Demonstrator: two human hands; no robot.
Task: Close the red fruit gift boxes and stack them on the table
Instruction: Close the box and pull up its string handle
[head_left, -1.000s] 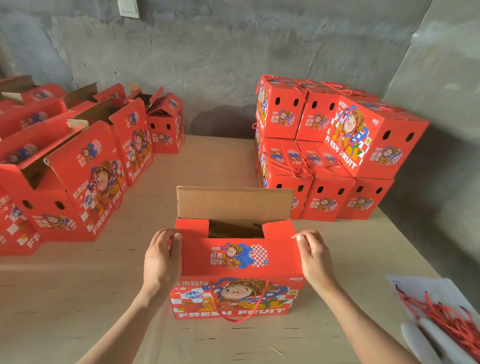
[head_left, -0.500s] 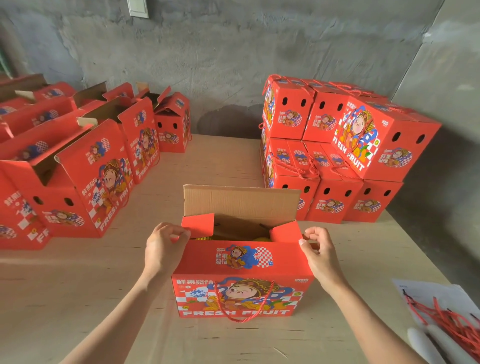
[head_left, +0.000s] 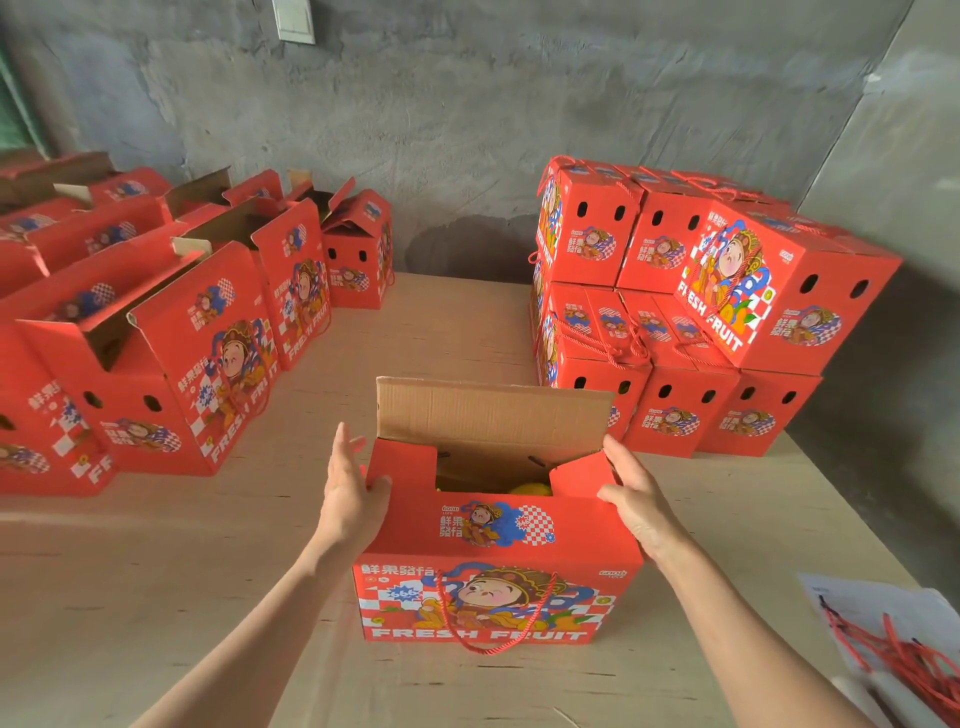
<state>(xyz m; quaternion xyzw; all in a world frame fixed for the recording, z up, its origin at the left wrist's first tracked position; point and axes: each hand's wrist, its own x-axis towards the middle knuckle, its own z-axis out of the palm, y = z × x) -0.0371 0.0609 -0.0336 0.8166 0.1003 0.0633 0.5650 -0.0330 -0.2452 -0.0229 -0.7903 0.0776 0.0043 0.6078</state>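
While the red printed cardboard fruit gift box (head_left: 493, 561) sits open at lower centre of the frame on the pale wooden counter (head_left: 156, 571), my left hand (head_left: 348, 499) and right hand (head_left: 636, 499) flank its ends, fingers straight, holding nothing, close against the short red end flaps (head_left: 402, 462). A yellow lump (head_left: 530, 489), probably fruit, shows inside, so I expect weight. Its corrugated walls are stiff but the flaps bend easily, so I'd press at their creases.

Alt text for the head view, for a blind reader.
A left hand and right hand, both open, flank an open red box on a table, its back flap upright. At back right closed boxes are stacked; open boxes line the left.
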